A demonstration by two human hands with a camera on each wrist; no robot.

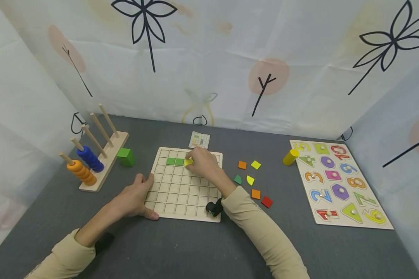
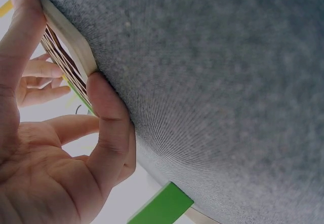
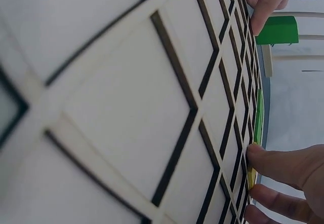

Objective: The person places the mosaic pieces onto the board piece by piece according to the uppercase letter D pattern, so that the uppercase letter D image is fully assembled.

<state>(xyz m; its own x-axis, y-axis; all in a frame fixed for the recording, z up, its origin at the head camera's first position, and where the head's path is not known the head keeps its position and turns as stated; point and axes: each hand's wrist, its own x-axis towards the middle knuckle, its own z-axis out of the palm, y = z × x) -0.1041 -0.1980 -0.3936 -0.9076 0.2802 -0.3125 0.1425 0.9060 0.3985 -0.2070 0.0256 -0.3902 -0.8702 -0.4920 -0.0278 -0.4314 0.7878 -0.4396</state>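
Pinching flat, bright-yellow tile (image 1: 188,162): right grip (image 1: 204,162); left grip (image 1: 135,197) holding pale, gridded wooden board (image 1: 174,188).

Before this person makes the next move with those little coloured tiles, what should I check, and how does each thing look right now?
1. Board steadied: ok; the left hand touches the edge of the board.
2. Yellow tile under control: ok; the right hand pinches the yellow tile.
3. Yellow tile flat in its square: cannot tell; the fingers partly cover it.
4. Green tiles lined up: ok; the two green tiles sit side by side on the board.
5. Right hand free for another tile: not ok; it holds the yellow one.
6. Pattern on the card readable: cannot tell; too small.
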